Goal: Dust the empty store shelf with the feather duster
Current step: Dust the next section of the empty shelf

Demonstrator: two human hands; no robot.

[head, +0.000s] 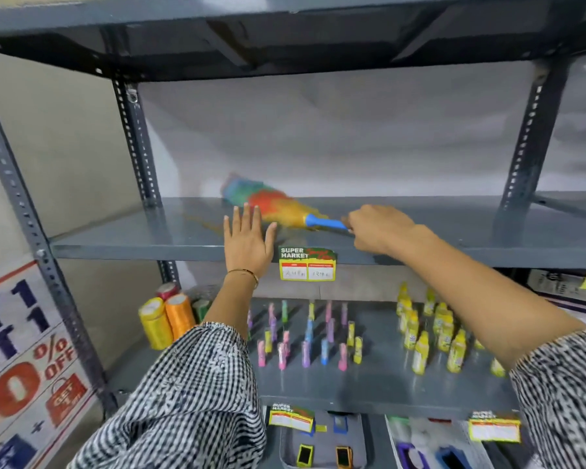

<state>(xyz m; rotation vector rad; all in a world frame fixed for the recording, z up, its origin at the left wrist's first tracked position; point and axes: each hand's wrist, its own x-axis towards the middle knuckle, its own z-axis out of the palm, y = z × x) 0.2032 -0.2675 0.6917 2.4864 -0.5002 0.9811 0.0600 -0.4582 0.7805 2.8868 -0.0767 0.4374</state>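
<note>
The empty grey metal shelf (122, 233) runs across the middle of the view at chest height. A rainbow feather duster (268, 201) with a blue handle lies low over the shelf, its head blurred and pointing back left. My right hand (376, 228) is shut on the blue handle at the shelf's front middle. My left hand (247, 238) rests flat on the shelf's front edge, fingers spread, just left of the duster head.
A yellow price tag (307, 264) hangs on the shelf's front edge. Below, a lower shelf (369, 390) holds thread spools (164, 319), several small coloured tubes (305, 340) and yellow bottles (430, 336). Upright posts (136, 140) stand at back left and right. A sale poster (24, 367) is at left.
</note>
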